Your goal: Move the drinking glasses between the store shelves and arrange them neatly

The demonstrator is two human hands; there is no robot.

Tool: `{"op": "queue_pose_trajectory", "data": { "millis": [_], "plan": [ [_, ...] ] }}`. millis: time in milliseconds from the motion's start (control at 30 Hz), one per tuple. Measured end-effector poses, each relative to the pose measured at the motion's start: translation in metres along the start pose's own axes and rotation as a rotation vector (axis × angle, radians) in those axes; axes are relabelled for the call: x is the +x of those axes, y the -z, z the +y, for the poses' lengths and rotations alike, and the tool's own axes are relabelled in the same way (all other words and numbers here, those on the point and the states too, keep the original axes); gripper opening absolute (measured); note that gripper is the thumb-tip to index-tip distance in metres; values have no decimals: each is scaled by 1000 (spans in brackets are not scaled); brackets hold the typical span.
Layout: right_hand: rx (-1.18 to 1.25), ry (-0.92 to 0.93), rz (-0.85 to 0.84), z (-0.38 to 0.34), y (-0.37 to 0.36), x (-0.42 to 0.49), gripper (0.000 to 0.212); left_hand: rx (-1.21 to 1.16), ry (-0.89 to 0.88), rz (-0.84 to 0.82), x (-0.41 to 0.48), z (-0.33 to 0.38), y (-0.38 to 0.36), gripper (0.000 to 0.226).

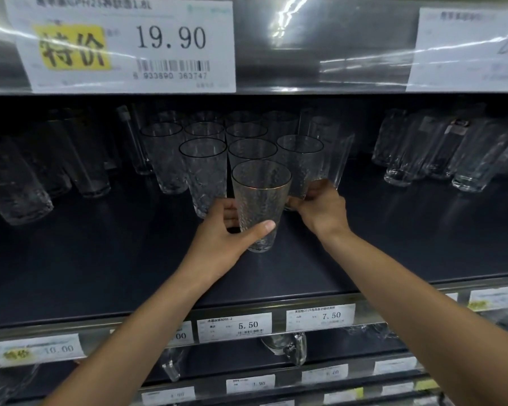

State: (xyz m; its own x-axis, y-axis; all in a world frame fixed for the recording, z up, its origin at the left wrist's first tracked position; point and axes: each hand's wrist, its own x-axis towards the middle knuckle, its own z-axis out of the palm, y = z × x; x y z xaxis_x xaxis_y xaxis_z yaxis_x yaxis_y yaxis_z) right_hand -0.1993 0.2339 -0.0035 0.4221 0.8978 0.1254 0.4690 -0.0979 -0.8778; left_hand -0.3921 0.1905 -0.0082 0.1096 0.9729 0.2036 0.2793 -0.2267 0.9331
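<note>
Head view: the left hand (pixel 222 230) grips a textured, gold-rimmed glass (pixel 260 205) upright on the dark shelf (pixel 100 259). The right hand (pixel 320 209), just beside it, pinches the base of a neighbouring glass (pixel 301 165) in the clustered glasses (pixel 206 153) behind.

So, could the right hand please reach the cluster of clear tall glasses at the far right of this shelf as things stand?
Probably yes: the right hand is at a clear textured glass, and bare dark shelf lies between it and the clear tall glasses.
</note>
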Motion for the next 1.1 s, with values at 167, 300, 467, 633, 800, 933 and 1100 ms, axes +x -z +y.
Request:
{"op": "queue_pose_trajectory", "data": {
  "millis": [167, 300, 467, 633, 800, 933, 1100],
  "plan": [
    [-68, 4, 25, -1, -7, 7, 34, 19, -6, 10, -2, 0, 0, 73],
    [-74, 18, 40, -5, -11, 7, 31, 57, -18, 24, -2, 0, -1, 57],
    [-126, 34, 57, -10, -19, 9, 30, 68, -27, 25, -3, 2, -1, 57],
    [-187, 0, 90, -12, -21, 12, 36, 71, -32, 24, -4, 2, 0, 54],
    [-222, 10, 93, -13, -24, 17, 35, 69, -40, 26, -5, 1, -1, 56],
    [-243, 11, 100, -14, -26, 18, 36, 60, -43, 24, -5, 2, -1, 57],
    [-247, -6, 99, -15, -29, 22, 36, 54, -41, 21, -5, 4, -1, 54]
  ]
}}
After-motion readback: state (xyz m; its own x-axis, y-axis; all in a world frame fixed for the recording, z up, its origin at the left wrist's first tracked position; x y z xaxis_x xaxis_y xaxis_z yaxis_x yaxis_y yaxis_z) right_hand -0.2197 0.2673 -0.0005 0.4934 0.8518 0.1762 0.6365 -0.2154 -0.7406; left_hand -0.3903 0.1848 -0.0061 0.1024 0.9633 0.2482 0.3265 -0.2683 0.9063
